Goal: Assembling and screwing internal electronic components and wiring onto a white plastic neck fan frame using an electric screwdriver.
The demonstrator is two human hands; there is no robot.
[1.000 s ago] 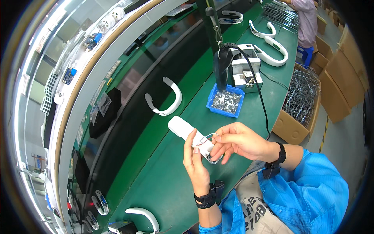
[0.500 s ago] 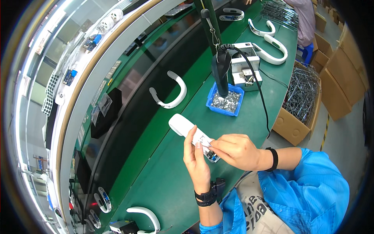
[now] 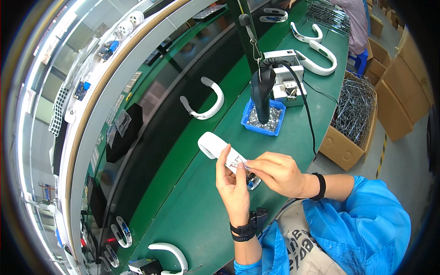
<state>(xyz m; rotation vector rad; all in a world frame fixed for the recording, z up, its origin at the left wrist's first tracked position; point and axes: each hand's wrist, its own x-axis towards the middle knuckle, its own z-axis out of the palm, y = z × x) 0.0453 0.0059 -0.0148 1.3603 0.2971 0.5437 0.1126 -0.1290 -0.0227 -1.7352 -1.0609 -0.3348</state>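
My left grip [image 3: 233, 190] grasps a white curved housing [image 3: 214, 144] above the table [image 3: 197, 211]; my right grip [image 3: 282, 174] is pinched closed beside exposed circuitry [image 3: 253, 183], on what I cannot tell.

Person's bare hands [image 3: 280, 174], two; white curved housings [image 3: 215, 141], at least six; blue parts tray [image 3: 262, 131], one; hanging black electric screwdriver [image 3: 260, 97], one; carton of metal wires [image 3: 342, 154], one; blue stool [image 3: 360, 64], one.
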